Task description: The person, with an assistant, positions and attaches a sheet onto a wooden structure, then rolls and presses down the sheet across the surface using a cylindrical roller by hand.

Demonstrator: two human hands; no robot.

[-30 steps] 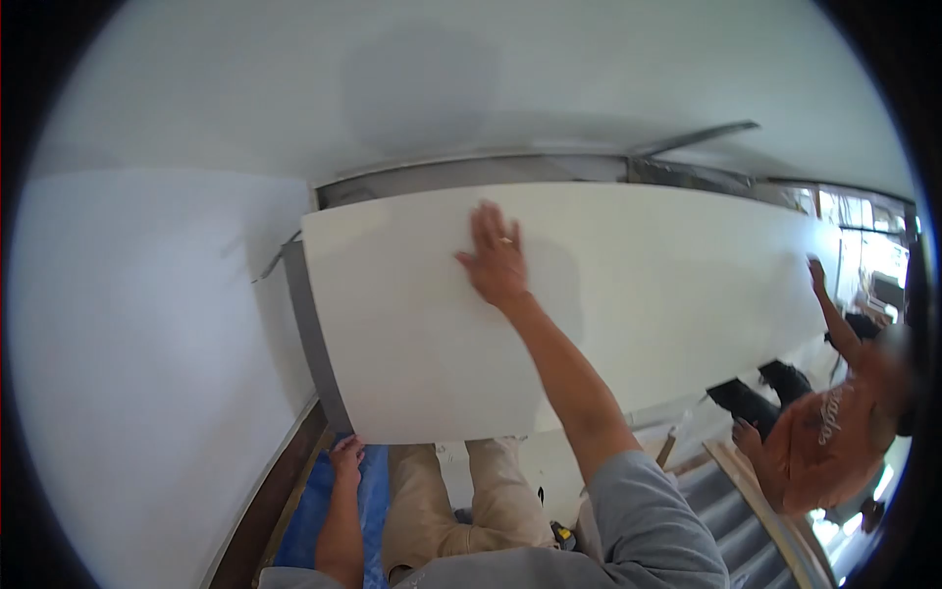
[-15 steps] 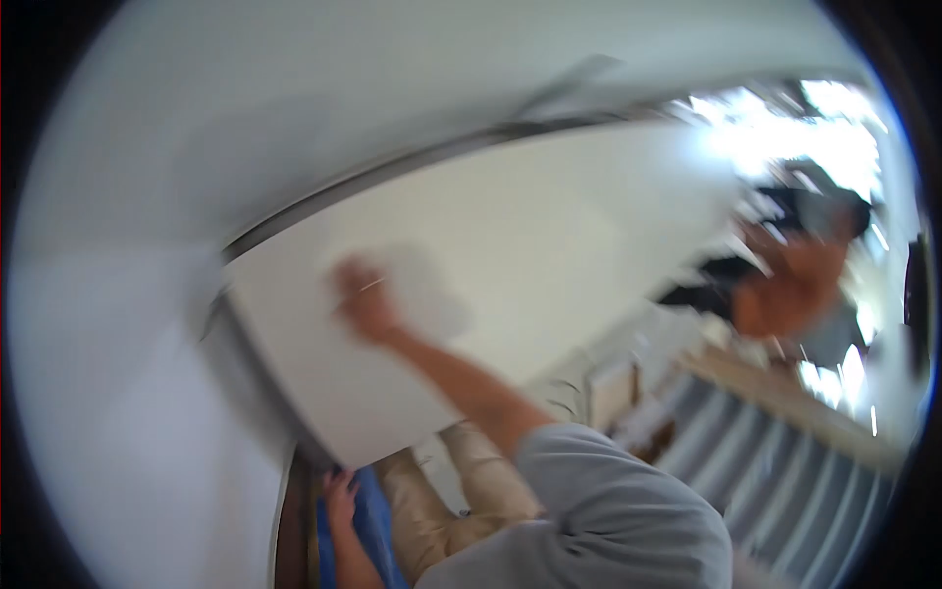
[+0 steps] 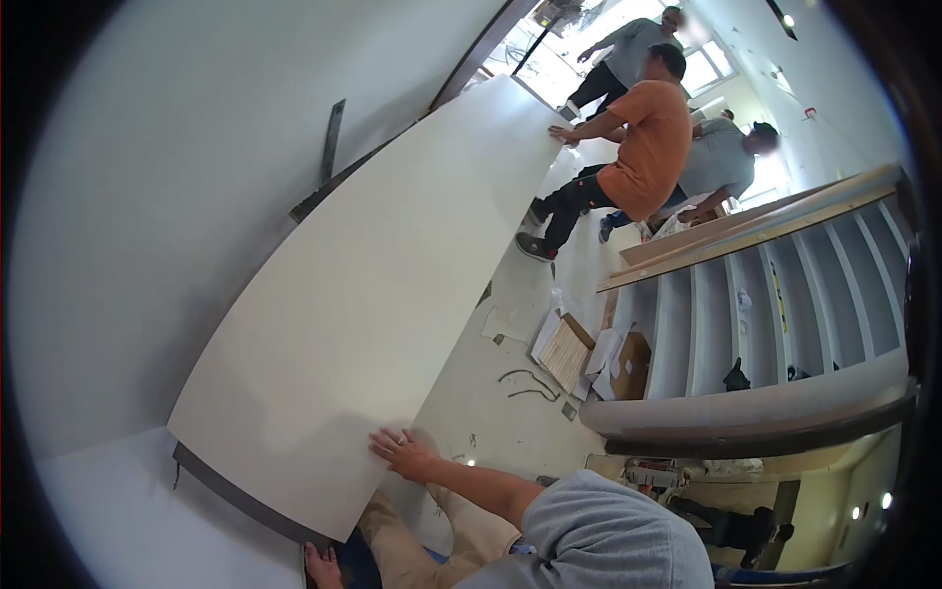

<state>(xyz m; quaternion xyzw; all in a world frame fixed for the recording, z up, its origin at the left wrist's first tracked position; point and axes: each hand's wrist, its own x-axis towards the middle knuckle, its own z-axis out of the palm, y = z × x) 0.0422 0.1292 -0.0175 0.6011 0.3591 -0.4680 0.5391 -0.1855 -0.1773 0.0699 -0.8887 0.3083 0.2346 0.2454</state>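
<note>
Large rectangular white panel point(image 3: 363, 275), one piece, long and flat, broad face toward camera. Surface smooth, plain, no visible marks; faint soft shadow over the near part. Runs diagonally, near end lower left, far end upper right, one long side along the white wall point(image 3: 196, 177), other long side facing the open floor point(image 3: 491, 393). Dark grey band point(image 3: 235, 493) shows along the near end; can't tell if edge or separate piece. Exact tilt unclear.
</note>
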